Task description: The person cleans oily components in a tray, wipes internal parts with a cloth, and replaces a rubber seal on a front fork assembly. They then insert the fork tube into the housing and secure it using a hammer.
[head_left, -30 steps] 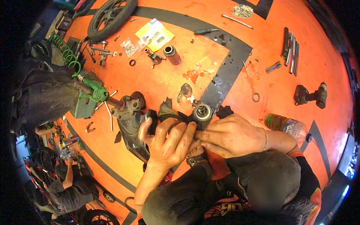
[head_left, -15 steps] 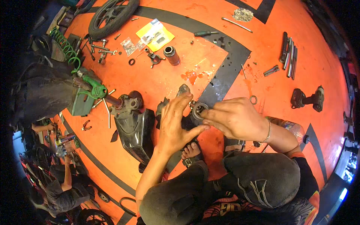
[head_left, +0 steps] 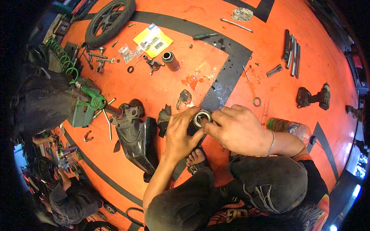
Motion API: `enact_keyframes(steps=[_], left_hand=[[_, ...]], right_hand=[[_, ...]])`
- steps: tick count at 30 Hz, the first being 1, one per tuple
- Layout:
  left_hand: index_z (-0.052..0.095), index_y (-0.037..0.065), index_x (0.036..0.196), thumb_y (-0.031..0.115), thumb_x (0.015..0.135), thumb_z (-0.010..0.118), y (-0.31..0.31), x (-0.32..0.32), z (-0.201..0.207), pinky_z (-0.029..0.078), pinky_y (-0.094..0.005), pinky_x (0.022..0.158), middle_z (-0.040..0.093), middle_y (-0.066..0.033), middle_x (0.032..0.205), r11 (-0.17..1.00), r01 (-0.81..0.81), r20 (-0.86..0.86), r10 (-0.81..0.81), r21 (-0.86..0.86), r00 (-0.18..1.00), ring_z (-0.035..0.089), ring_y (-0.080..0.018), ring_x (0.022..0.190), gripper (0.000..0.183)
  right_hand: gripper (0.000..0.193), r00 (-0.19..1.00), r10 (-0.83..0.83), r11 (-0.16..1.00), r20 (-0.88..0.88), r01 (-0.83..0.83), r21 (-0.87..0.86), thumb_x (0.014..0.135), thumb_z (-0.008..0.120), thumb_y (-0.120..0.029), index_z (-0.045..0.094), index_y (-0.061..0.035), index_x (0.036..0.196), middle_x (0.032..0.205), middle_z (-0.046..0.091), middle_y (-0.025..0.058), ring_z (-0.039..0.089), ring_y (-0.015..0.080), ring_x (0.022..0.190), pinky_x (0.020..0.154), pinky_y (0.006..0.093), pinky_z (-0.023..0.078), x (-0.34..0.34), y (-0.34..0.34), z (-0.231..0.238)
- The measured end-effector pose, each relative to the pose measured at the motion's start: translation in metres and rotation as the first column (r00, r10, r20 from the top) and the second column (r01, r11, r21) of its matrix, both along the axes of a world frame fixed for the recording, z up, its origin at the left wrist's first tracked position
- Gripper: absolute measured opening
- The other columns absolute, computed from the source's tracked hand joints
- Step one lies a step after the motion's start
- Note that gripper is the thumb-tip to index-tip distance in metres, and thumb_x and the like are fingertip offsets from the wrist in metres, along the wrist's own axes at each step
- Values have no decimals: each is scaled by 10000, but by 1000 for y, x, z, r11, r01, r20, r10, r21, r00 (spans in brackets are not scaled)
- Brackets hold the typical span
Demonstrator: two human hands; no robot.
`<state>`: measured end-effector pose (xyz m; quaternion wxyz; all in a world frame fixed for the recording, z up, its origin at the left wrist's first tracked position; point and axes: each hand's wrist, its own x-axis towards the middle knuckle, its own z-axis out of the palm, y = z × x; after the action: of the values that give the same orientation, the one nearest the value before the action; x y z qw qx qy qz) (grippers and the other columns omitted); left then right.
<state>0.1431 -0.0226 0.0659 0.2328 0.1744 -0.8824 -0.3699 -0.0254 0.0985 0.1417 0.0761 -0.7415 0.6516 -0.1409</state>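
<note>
In front of my knees, my left hand curls around a dark metal tube whose round, bright-rimmed mouth faces up. My right hand is closed at that mouth, its thumb and fingers reaching over the rim and partly into the opening. Whatever sits between those fingertips is hidden. The tube's lower part is out of sight below my hands. Just beyond my left hand lie a dark, flat, irregular piece and a crumpled black piece.
Left of my arm are a black plastic motorcycle part and a green air gun. Ahead stand a metal cylinder and a yellow packet. To the right lie a plastic bottle, a cordless tool and a metal ring.
My left fingers have closed round the tube; they were more spread before. The tube's mouth has turned further upward. My right fingers have shifted over its rim. The whole view has shifted slightly.
</note>
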Motion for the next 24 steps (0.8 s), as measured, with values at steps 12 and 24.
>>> enact_keyframes(steps=[12, 24], left_hand=[[563, 11, 1265, 54, 739, 771, 3, -2, -2, 523, -379, 918, 663, -177, 1204, 1000, 4, -1, -4, 5, 1000, 662, -315, 1060, 568], [567, 5, 1262, 152, 793, 789, 5, -10, -14, 475, -422, 931, 671, -166, 1191, 999, 41, -23, -40, 24, 999, 633, -351, 1058, 540]], right_hand=[[164, 990, -4, 983, 140, 30, -183, 825, 677, -272, 648, -145, 924, 756, 535, 17, 592, 176, 672, 596, 314, 477, 1, 10, -26], [122, 981, -42, 988, 191, 70, -140, 783, 620, -222, 618, -106, 821, 810, 628, 69, 673, 249, 774, 637, 392, 537, -8, 18, -31]])
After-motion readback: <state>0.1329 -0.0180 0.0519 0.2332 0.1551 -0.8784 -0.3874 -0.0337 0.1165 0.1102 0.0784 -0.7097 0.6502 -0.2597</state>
